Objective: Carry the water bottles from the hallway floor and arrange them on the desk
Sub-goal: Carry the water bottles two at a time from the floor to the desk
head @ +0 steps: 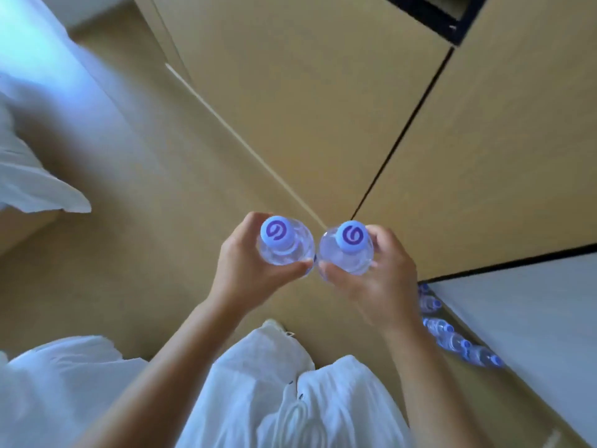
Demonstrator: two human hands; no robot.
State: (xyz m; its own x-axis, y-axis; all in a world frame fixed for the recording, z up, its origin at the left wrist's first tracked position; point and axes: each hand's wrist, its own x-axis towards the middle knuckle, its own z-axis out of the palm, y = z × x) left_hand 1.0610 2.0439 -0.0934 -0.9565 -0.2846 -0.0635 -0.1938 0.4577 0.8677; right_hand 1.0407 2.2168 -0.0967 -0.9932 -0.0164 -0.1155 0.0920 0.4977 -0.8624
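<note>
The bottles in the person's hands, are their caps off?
No. The left bottle in the left hand and the right bottle in the right hand both wear pale blue caps.

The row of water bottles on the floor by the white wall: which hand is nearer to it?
Right. The right hand, gripping a bottle, is just above-left of the floor row in the view; the left hand, gripping another bottle, is farther left.

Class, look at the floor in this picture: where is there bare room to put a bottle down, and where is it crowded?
Bare floor stretches between the white bedding on the left and the wooden cabinet doors ahead. It is crowded at lower right, where bottles on the floor line the white wall. Each hand, left hand and right hand, holds a bottle.
</note>
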